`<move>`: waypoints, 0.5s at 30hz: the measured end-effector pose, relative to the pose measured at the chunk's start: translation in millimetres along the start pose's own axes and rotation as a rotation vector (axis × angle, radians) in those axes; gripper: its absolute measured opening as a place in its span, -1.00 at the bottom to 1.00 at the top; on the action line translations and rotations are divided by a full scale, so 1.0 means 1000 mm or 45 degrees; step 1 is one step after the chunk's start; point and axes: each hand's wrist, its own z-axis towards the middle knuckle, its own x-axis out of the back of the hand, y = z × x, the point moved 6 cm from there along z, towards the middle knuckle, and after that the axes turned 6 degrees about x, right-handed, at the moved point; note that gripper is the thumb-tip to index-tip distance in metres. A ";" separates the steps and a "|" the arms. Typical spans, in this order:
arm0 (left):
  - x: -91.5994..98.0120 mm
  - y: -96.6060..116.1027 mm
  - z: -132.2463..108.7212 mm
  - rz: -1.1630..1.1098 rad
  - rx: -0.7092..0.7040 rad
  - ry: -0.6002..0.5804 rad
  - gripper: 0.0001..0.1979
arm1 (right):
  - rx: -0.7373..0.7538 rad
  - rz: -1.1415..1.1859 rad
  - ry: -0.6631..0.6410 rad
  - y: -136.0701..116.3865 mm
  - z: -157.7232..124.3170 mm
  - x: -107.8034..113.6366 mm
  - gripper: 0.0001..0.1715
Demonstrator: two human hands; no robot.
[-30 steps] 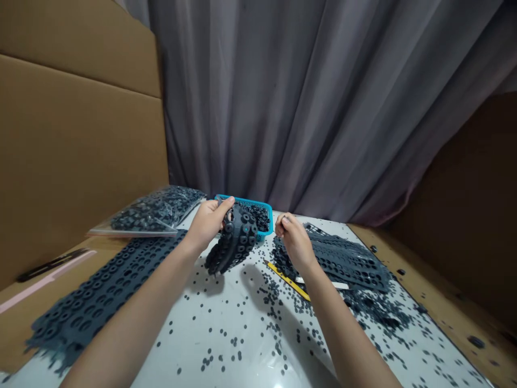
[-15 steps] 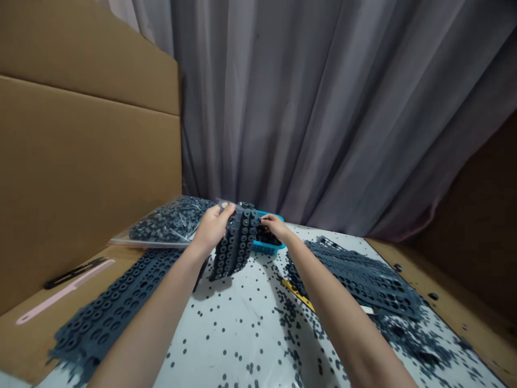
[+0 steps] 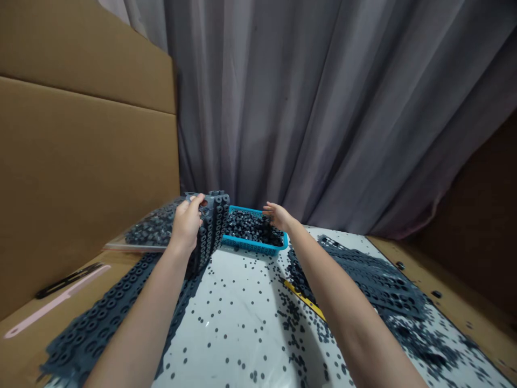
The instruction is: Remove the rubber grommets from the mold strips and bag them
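My left hand [image 3: 188, 223] grips the top edge of a dark grey rubber sheet [image 3: 212, 231] covered in rows of ring-shaped parts. The sheet hangs upright and bends, left of a blue plastic basket [image 3: 252, 247]. Small black rubber pieces [image 3: 246, 225] fill the basket. Above its right end is my right hand [image 3: 279, 216], fingers apart and nothing visible in them. Another ringed rubber sheet [image 3: 105, 312] lies flat under my left forearm.
A clear bag of small dark parts [image 3: 149, 229] rests at the left, near a pink strip-like tool [image 3: 60, 302] and a black one [image 3: 68, 280]. Punched sheets [image 3: 375, 275] and a yellow-handled tool [image 3: 305, 300] lie right. Little black discs dot the white table [image 3: 226, 334]. Cardboard [image 3: 89, 161] walls the left.
My left hand has carried the sheet left, away from the basket, uncovering it. My right hand has come apart from the sheet, and its fingers have spread.
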 end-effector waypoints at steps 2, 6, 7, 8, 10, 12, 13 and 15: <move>-0.003 -0.003 0.001 0.006 0.024 -0.050 -0.73 | 0.041 -0.011 0.007 -0.010 0.000 -0.002 -0.59; -0.016 -0.011 -0.005 0.030 0.108 -0.211 -0.75 | 0.219 -0.020 -0.029 -0.028 -0.015 -0.012 -0.65; -0.020 -0.012 -0.009 0.032 0.130 -0.247 -0.75 | 0.277 -0.020 -0.062 -0.030 -0.023 -0.017 -0.68; -0.024 -0.013 -0.014 0.031 0.163 -0.289 -0.75 | 0.329 -0.020 -0.106 -0.031 -0.035 -0.023 -0.68; -0.034 -0.013 -0.027 0.012 0.266 -0.396 -0.74 | 0.415 -0.019 -0.262 -0.031 -0.067 -0.039 -0.64; -0.043 -0.008 -0.045 -0.026 0.388 -0.544 -0.75 | 0.543 -0.001 -0.537 -0.031 -0.112 -0.059 -0.52; -0.048 -0.003 -0.053 -0.043 0.430 -0.618 -0.75 | 0.609 0.018 -0.678 -0.032 -0.138 -0.068 -0.48; -0.054 0.007 -0.068 -0.076 0.462 -0.728 -0.76 | 0.672 0.074 -0.746 -0.034 -0.185 -0.074 -0.54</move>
